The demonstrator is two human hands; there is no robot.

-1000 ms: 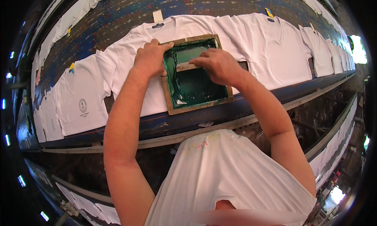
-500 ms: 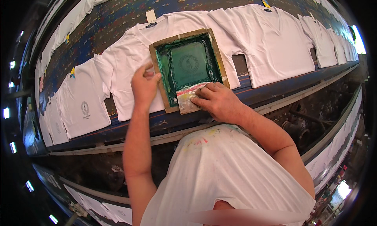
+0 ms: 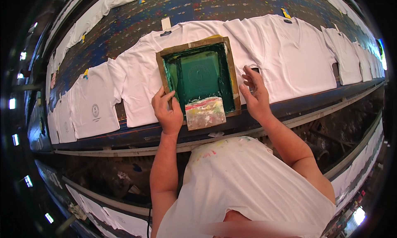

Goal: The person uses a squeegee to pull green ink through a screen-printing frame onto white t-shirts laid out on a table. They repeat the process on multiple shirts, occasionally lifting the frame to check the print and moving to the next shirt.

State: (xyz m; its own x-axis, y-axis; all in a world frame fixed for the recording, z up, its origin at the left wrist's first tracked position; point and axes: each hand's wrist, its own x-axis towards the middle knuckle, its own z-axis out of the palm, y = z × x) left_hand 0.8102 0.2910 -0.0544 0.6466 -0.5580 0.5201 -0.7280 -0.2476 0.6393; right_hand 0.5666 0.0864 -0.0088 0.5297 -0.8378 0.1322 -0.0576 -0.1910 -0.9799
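Note:
A wooden-rimmed screen printing frame (image 3: 234,78) with green mesh and a faint round emblem lies over the white T-shirt (image 3: 140,78) in front of me. My left hand (image 3: 168,112) is at the frame's left rail, fingers bent and gripping it. A paint-stained squeegee (image 3: 206,119) leans inside the frame at its near end, its pale handle overhanging the near rail; neither hand touches it. My right hand (image 3: 257,95) is just off the right rail, fingers apart and holding nothing. The shirt area under the frame is hidden.
More white T-shirts lie in a row along the long table (image 3: 198,10); the printed shirt (image 3: 93,107) at left bears a dark round emblem. To the right is an unprinted shirt (image 3: 295,60). A rail (image 3: 289,116) runs along the near edge, with a dark gap below.
My right hand has let go of the squeegee and moved right, opening. The frame has straightened and looks larger, shifted toward me. My left hand has slid nearer along its rail.

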